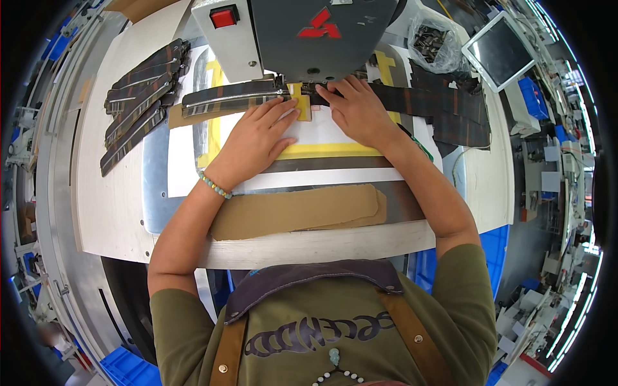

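Note:
A plaid strip with a metal zipper (222,100) lies across the machine bed, its inner end under the head of a grey sewing machine (315,48). My left hand (254,138) rests on the near side of the strip, fingers stretched out, their tips at a yellow block (300,103) below the machine head. Just right of the block, my right hand (360,112) presses its fingertips on a dark plaid band (409,100), thumb and index finger apart. The band runs right from the machine head. What lies directly under the head is hidden.
Several zippered plaid pieces (145,90) are stacked at left; more plaid cloth (460,116) lies at right. A brown cardboard piece (293,209) is near the table edge. Behind stand a plastic bag of small dark parts (434,45) and a tilted screen (501,51). A red switch (224,17) is on the machine.

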### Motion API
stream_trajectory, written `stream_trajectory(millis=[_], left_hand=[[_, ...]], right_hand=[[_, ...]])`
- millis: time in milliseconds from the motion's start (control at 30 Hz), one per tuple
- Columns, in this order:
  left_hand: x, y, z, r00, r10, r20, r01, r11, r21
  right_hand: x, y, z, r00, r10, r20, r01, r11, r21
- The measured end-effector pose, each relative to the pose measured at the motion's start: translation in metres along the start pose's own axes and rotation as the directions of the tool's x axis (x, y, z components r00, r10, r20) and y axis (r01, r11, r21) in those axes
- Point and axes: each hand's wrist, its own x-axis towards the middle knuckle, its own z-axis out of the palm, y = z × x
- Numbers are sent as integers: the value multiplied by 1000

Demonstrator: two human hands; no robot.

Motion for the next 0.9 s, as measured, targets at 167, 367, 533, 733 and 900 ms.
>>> stream_trajectory(millis=[167, 367, 533, 733, 900], left_hand=[[0, 0, 1, 1000, 6, -17, -6, 1000, -15], [-1, 0, 0, 1000, 5, -6, -5, 1000, -4], [-1, 1, 0, 1000, 0, -4, 0, 1000, -12], [-2, 1, -2, 1000, 0, -7, 0, 1000, -10], [-2, 0, -1, 1000, 2, -6, -2, 999, -40]], right_hand=[[0, -1, -1, 1000, 23, 14, -23, 1000, 5], [0, -5, -1, 999, 30, 24, -30, 999, 11], [-2, -5, -2, 1000, 25, 9, -25, 999, 39], [0, -6, -3, 1000, 24, 10, -25, 998, 54], [-2, -9, -5, 1000, 25, 15, -26, 994, 105]])
